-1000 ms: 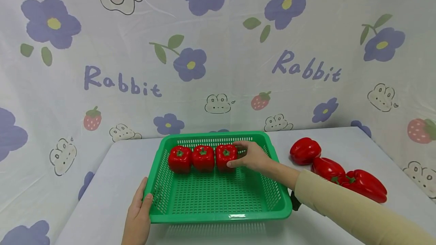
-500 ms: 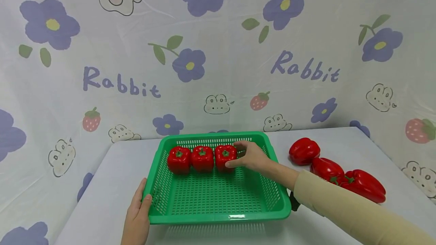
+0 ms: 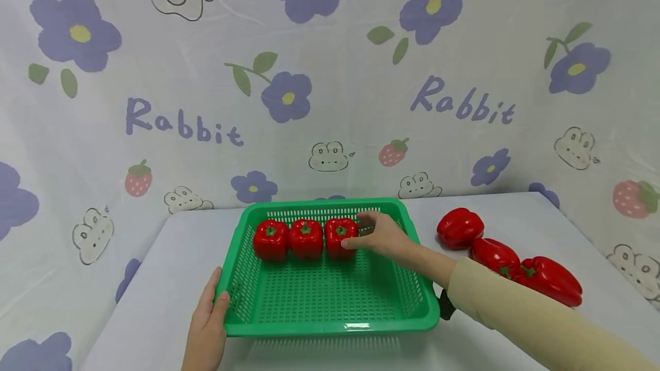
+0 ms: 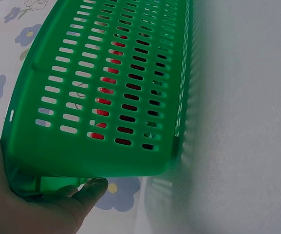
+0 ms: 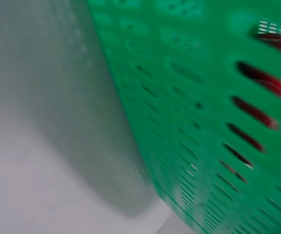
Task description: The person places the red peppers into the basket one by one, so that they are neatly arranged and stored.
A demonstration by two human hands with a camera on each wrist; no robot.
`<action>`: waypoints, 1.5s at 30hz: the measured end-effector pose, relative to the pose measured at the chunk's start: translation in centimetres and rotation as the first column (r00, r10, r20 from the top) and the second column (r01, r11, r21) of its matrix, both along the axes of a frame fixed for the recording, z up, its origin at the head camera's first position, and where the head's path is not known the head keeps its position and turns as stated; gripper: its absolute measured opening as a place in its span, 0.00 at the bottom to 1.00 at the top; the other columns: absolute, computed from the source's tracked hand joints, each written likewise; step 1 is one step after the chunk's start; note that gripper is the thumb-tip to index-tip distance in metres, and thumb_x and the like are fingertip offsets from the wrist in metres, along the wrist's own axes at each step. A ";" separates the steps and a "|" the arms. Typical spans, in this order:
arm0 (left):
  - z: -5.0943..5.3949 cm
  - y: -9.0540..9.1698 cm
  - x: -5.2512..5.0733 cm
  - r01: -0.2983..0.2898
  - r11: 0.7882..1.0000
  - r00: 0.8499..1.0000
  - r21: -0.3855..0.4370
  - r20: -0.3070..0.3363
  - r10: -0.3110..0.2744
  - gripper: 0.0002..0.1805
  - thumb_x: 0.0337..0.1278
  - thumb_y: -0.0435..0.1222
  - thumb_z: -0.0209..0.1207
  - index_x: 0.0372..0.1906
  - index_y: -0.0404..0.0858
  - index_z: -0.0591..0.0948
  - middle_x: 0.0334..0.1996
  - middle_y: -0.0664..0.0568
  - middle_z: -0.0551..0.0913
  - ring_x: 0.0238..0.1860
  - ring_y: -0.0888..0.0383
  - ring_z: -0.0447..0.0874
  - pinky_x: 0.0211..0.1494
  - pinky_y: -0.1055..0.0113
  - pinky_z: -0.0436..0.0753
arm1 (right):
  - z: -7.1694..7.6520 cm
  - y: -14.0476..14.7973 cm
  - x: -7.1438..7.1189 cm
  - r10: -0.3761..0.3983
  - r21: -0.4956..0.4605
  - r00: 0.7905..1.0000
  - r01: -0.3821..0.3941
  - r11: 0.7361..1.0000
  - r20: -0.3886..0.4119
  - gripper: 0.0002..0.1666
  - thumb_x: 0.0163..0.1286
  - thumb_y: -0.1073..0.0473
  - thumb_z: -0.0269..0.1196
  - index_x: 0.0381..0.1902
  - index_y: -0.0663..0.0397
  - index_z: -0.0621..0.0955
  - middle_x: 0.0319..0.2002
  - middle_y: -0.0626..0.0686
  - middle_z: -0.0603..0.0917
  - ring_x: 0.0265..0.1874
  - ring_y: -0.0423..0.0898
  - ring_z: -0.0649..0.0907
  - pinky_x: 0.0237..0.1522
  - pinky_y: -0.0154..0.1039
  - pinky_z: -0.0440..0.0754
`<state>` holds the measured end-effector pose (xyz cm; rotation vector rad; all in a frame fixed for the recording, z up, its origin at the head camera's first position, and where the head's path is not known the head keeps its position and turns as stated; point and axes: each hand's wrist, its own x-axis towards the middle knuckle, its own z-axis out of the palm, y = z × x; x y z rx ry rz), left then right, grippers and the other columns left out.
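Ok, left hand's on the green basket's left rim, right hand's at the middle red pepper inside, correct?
Not the middle: the head view shows the right hand at the rightmost red pepper. The left hand is on the left rim of the green basket.

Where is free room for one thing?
Free: inside the basket, in front of the pepper row; the table left of the basket, past the left hand. Crowded: around the right hand; right of the basket, among three loose peppers.
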<state>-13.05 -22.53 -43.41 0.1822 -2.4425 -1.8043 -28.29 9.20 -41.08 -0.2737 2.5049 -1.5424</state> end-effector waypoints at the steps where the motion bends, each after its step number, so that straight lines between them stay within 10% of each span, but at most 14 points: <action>1: 0.1 -0.1 0.0 -0.001 1.000 1.000 -0.003 0.008 0.001 0.32 0.80 0.42 0.39 0.79 0.39 0.45 0.77 0.47 0.46 0.75 0.49 0.41 0.72 0.47 0.50 | 0.2 0.1 0.1 0.007 -0.013 1.000 -0.007 1.000 0.012 0.43 0.56 0.52 0.76 0.66 0.61 0.71 0.55 0.57 0.79 0.52 0.53 0.80 0.49 0.48 0.81; 12: 0.1 -0.8 -0.2 -0.004 0.999 1.000 -0.032 0.027 0.005 0.32 0.80 0.42 0.37 0.80 0.41 0.43 0.78 0.49 0.45 0.76 0.50 0.40 0.72 0.46 0.49 | 3.8 3.9 3.8 0.072 -0.034 0.996 -0.074 0.997 -0.050 0.37 0.62 0.47 0.71 0.64 0.58 0.73 0.57 0.59 0.80 0.55 0.54 0.80 0.52 0.53 0.79; 20: -0.1 -0.9 -0.2 -0.008 0.999 1.000 -0.043 0.016 0.009 0.32 0.80 0.43 0.37 0.80 0.41 0.43 0.78 0.49 0.45 0.76 0.50 0.40 0.72 0.46 0.50 | 4.7 9.3 7.9 -0.018 -0.146 0.997 0.006 0.989 -0.079 0.29 0.64 0.48 0.70 0.56 0.60 0.79 0.50 0.59 0.83 0.48 0.53 0.83 0.49 0.42 0.81; 26: 0.0 -0.9 -0.2 -0.010 0.999 1.000 -0.048 0.014 0.011 0.32 0.81 0.44 0.36 0.80 0.40 0.43 0.78 0.49 0.45 0.76 0.50 0.40 0.72 0.46 0.49 | 3.9 14.1 10.0 -0.144 0.011 0.983 0.146 0.989 -0.116 0.26 0.65 0.45 0.69 0.54 0.55 0.81 0.50 0.56 0.83 0.44 0.52 0.82 0.40 0.38 0.83; 34: -0.2 -0.9 -0.1 0.002 0.999 1.000 -0.034 -0.001 -0.002 0.32 0.80 0.45 0.37 0.80 0.41 0.43 0.78 0.49 0.46 0.76 0.51 0.40 0.73 0.46 0.49 | 1.6 21.5 12.0 -0.369 0.203 0.898 0.418 0.885 -0.240 0.35 0.65 0.41 0.67 0.61 0.59 0.77 0.55 0.63 0.78 0.48 0.56 0.80 0.32 0.28 0.81; 41: -0.3 -0.7 -0.2 0.008 1.000 1.000 -0.025 -0.012 -0.008 0.33 0.80 0.45 0.38 0.80 0.40 0.43 0.78 0.49 0.46 0.76 0.51 0.39 0.73 0.47 0.49 | 0.1 25.2 12.3 -0.457 0.271 0.844 0.526 0.806 -0.280 0.46 0.67 0.42 0.66 0.70 0.66 0.66 0.65 0.76 0.63 0.57 0.79 0.63 0.40 0.71 0.75; 45: -0.4 -0.5 -0.2 0.025 1.000 0.999 -0.008 -0.024 -0.025 0.33 0.80 0.45 0.38 0.79 0.40 0.44 0.78 0.48 0.46 0.76 0.51 0.39 0.73 0.47 0.49 | -0.8 26.1 12.2 -0.443 0.336 0.842 0.532 0.777 -0.309 0.50 0.65 0.42 0.68 0.72 0.66 0.62 0.66 0.77 0.60 0.57 0.78 0.61 0.40 0.73 0.73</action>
